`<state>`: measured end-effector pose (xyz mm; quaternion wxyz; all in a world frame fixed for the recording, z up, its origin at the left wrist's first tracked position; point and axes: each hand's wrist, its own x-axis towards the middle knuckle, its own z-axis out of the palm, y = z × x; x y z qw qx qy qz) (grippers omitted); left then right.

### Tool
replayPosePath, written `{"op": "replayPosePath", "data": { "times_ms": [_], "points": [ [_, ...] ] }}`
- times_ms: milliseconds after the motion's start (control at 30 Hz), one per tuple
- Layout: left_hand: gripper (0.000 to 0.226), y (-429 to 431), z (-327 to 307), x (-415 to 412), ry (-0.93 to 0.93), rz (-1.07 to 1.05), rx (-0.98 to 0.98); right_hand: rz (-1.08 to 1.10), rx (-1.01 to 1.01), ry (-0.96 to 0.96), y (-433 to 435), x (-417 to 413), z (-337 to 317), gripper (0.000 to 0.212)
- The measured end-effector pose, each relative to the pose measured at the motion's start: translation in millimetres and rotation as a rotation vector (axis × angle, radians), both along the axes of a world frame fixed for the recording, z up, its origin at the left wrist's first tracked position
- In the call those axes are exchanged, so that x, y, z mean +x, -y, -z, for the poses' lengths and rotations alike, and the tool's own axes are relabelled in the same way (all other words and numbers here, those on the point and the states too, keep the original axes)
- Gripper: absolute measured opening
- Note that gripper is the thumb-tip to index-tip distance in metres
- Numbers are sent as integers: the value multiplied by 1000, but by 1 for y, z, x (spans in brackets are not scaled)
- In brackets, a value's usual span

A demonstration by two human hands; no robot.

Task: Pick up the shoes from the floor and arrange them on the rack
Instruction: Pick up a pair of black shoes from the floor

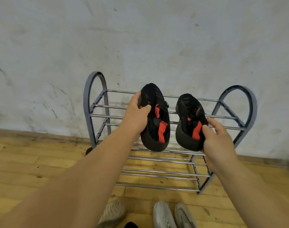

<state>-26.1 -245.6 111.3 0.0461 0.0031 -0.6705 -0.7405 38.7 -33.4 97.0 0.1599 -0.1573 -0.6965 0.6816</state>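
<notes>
Whitewashed wall, scuffed and stained, fills the 12 o'clock half of the view. Wooden plank floor runs across the 6 o'clock half. Grey metal rack with arched end frames and chrome bars stands against the wall at centre, two tiers visible. Left forearm comes in from 7 o'clock, right forearm from 4 o'clock. Left black shoe with red pull tabs rests on the upper tier bars, heel toward the camera, toe toward 12. Right black shoe, same design, sits just beside it at its 3 o'clock, also on the upper tier. Left hand has its fingers clamped on the left black shoe's outer side, thumb over the collar. Right hand fingers clamped on the right black shoe's heel side. Three pale grey sneakers lie on the floor at 6 o'clock, below the rack, partly cut off by the frame edge.
</notes>
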Motion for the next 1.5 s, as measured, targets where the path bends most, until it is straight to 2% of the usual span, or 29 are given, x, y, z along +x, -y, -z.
{"op": "replayPosePath", "data": {
  "times_ms": [167, 267, 600, 767, 933, 1067, 1200, 1500],
  "points": [
    [53, -11, -9, -19, -34, -23, -216, -32, 54, -14, -11, -8, 7, 28],
    [48, -11, -14, -25, -99, -128, -439, -43, 36, 3, -13, -12, 10, 24],
    [59, 0, -2, -15, -57, -235, -751, -133, -85, 44, -10, -7, 5, 24],
    [60, 4, -6, 18, 23, -193, -597, -250, -130, 81, -14, 1, -3, 28],
    [76, 6, -1, 42, 141, -31, -469, -329, -145, 125, -22, 7, -5, 34],
    [81, 9, 9, 48, 235, 165, -193, -383, -136, 139, -23, 13, -8, 45],
    [81, 9, 13, 51, 261, 201, 3, -402, -132, 142, -25, 16, -6, 44],
    [84, 6, 15, 55, 249, 215, 107, -340, -125, 93, -27, 18, -1, 45]
  ]
}}
